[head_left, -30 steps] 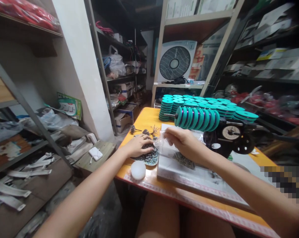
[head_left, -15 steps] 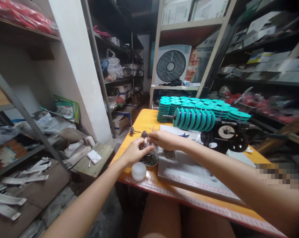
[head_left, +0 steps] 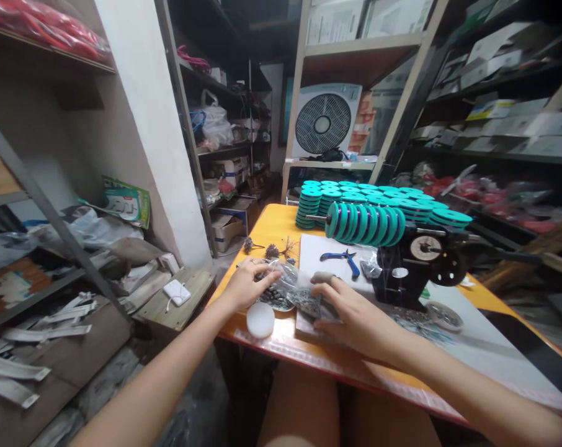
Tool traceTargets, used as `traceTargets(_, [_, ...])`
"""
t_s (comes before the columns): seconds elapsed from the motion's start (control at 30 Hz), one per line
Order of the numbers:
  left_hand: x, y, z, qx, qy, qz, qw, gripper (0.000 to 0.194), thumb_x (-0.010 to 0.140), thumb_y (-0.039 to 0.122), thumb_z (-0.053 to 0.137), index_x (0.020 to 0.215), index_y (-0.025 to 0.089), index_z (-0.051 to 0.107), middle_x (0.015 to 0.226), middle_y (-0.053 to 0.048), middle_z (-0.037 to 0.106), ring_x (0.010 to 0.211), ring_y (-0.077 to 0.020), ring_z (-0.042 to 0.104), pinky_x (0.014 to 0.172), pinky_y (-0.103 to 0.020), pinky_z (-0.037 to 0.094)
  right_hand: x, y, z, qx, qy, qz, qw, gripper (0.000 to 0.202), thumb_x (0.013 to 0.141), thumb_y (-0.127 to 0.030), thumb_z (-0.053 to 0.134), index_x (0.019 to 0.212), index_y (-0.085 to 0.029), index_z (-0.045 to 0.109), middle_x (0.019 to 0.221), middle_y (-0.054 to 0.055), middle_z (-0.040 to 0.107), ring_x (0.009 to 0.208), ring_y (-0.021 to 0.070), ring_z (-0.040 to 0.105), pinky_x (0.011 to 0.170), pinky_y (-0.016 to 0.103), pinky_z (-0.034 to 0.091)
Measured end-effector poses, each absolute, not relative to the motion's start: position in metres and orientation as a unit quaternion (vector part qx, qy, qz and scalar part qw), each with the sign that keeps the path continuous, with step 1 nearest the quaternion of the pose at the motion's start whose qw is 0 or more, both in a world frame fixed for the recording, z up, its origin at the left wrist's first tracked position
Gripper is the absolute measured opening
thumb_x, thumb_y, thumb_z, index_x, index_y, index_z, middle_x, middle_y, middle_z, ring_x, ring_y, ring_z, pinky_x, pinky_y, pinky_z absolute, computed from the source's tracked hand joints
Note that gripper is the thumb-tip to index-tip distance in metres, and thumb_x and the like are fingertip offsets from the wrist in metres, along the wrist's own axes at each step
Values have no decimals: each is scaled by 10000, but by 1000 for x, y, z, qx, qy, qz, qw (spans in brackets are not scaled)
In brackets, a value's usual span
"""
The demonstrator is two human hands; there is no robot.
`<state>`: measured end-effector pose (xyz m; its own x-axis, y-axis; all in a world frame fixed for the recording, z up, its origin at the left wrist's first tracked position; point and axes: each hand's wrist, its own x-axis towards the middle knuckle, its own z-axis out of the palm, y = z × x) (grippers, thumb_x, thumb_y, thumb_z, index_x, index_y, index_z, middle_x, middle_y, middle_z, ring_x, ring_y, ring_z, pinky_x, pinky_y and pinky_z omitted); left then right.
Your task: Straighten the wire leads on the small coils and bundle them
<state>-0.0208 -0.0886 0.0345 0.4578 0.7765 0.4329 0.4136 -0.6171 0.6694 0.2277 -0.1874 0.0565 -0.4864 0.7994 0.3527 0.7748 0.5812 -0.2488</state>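
My left hand [head_left: 249,287] is at the near left of the yellow table, its fingers and thumb closed on the edge of a clear plastic bag [head_left: 288,276]. Below that bag, a shallow dish of small dark pieces [head_left: 275,298] is partly covered by the hand. My right hand [head_left: 350,313] has its fingers spread and bent beside a bag of small greyish pieces [head_left: 306,300], at the left edge of the grey board [head_left: 304,326]. Whether its fingertips touch that bag I cannot tell. A round white container [head_left: 260,320] sits in front of my left hand.
Blue-handled pliers [head_left: 343,256] lie on the board. A black machine [head_left: 402,279] carries a row of teal spools [head_left: 365,225], with stacked teal discs [head_left: 316,197] behind. Dark clustered pieces [head_left: 272,251] lie at the table's left. A box fan [head_left: 325,121] stands on the shelf beyond.
My right hand has left the bag near my left hand, moving right and toward me, and its fingers have spread. The pliers now show fully. My left hand has shifted slightly left.
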Motion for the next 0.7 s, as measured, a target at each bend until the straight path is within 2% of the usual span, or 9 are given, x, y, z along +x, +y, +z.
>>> traceTargets(0.07, [-21,-88,37,817,360,372,254,246,943,384,579,1003,177,697,1083,-76,702,1086,-251,614,989,-507,434,227,-187,50,-461,-857,9,230,117,899,-193,579,1000,-191,638,994,131,626,918,287,620,791,429,530])
traceTargets(0.13, [-20,-86,38,811,357,374,273,286,962,406,541,1035,171,688,1090,-77,703,1055,-246,636,963,-492,464,228,-182,51,-462,-852,-8,246,147,929,-189,517,917,-204,663,893,111,644,878,278,616,764,411,519])
traceTargets(0.23, [-20,-79,35,796,364,379,300,348,976,446,495,1017,151,674,970,-57,706,899,-222,674,848,-441,530,233,-172,64,-475,-836,-25,273,172,927,-188,516,897,-212,683,890,95,687,851,251,628,757,387,504])
traceTargets(0.33, [-21,-75,31,789,375,374,310,363,977,459,489,938,144,667,805,-19,674,752,-190,664,752,-394,545,236,-163,80,-485,-825,-21,288,149,906,-210,559,874,-195,703,840,61,714,697,190,635,677,339,496])
traceTargets(0.4, [-22,-75,30,788,380,372,309,355,971,455,503,905,147,665,792,-16,670,744,-186,659,748,-390,543,238,-158,89,-484,-824,-8,296,147,895,-239,581,851,-200,716,813,46,729,638,165,628,640,309,493])
traceTargets(0.53, [-23,-79,30,784,381,381,308,304,961,427,537,967,154,670,933,-46,694,844,-204,665,802,-412,539,237,-149,106,-488,-819,25,301,132,872,-249,606,854,-219,734,798,38,756,621,163,654,609,287,499])
traceTargets(0.7, [-19,-75,21,774,375,401,316,313,962,426,536,911,144,663,797,-14,665,736,-182,652,743,-388,542,234,-140,125,-499,-815,61,287,146,868,-265,601,853,-208,734,729,28,751,596,170,680,582,288,516])
